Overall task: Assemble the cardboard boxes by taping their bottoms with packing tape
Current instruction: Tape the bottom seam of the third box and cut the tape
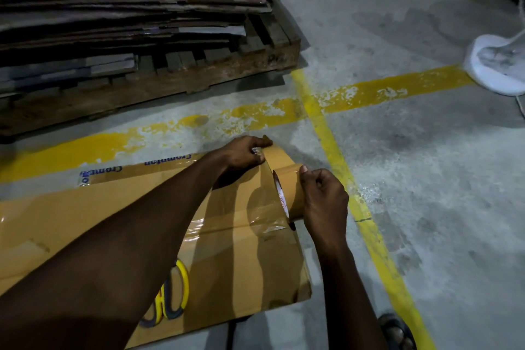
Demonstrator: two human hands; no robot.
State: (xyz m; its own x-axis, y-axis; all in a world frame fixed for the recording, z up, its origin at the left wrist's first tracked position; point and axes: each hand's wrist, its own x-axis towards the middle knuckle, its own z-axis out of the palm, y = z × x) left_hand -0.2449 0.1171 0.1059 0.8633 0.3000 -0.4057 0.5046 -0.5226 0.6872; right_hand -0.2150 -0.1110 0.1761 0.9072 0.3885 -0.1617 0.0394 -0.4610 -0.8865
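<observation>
Left forearm (pixel 127 236) sits closest in, with yellow-handled scissors (pixel 176 293) on the box (pixel 241 264) just under it, well back from both hands. The box lies on the floor beneath the hands. Left hand (pixel 244 155) pinches the free end of the tape strip (pixel 274 160) at the box's far corner. Right hand (pixel 324 196) is curled round the tape roll (pixel 287 193), thumb on top, just near-side of the left hand. The strip between them is short and taut. Glossy tape shows on the seam below the right hand. Step looks like starting a strip at the edge. Next move likely needs the left fingers pressing the end down while the right draws the roll back straight, then the scissors to cut. A pallet (pixel 199 77) of flat cardboard sits beyond the left hand.
</observation>
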